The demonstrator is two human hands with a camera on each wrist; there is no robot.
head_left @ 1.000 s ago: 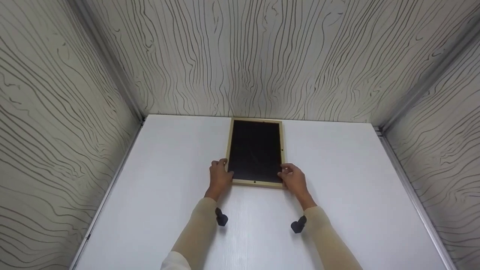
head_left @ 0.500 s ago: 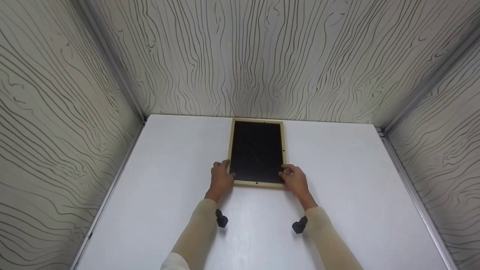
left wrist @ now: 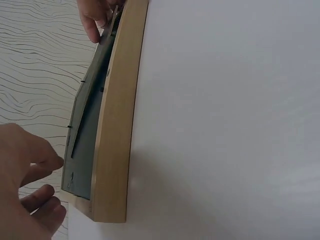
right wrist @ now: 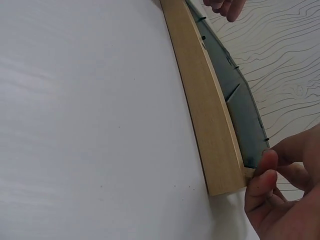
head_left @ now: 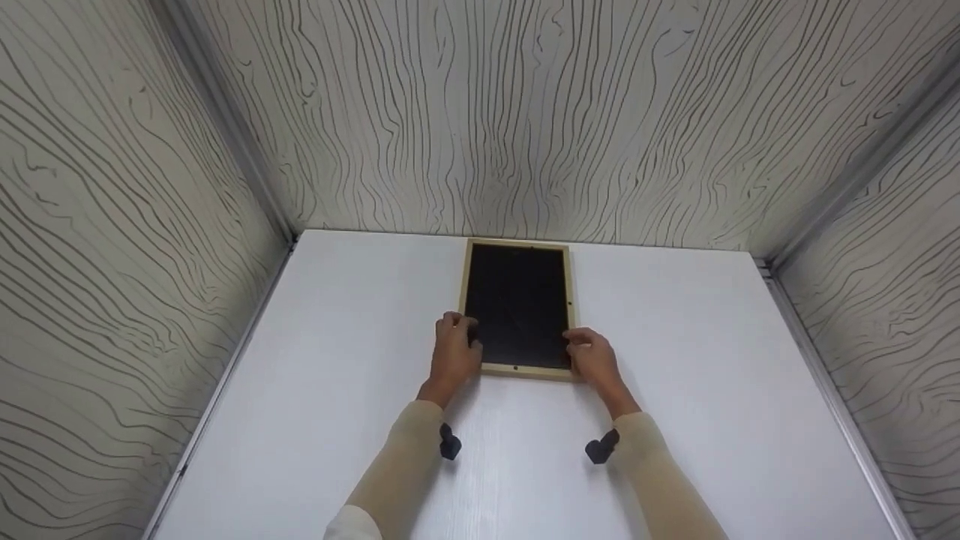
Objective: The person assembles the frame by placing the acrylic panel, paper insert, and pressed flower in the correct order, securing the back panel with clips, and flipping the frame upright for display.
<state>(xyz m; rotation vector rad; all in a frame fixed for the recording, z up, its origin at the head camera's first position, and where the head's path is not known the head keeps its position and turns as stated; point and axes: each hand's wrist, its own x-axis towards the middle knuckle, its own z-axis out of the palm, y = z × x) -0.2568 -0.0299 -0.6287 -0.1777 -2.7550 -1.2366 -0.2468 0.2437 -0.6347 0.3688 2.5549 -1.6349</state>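
At the far left stands a pale wall (head_left: 97, 262) with dark wood-grain lines. Then comes a beige left sleeve (head_left: 397, 469) with a black block (head_left: 450, 442) at its cuff. The left hand (head_left: 455, 352) reaches past it to the near left corner of the framed panel. Its fingers are loosely bent and grasp nothing; whether a fingertip touches the panel's edge cannot be told.

The framed panel (head_left: 521, 300) lies in the middle of the white counter (head_left: 360, 315), toward the far side, longer from near to far than across. Its face is black from above and grey-green from the wrist views, with small dark tabs along it; a light wooden border (head_left: 536, 372) runs around it.

To the right, the right hand (head_left: 598, 360) pinches the framed panel by its near right corner. Behind it come another black block (head_left: 601, 448) and a beige right sleeve (head_left: 660, 476). Farthest right rises another wood-grain wall (head_left: 885, 262).
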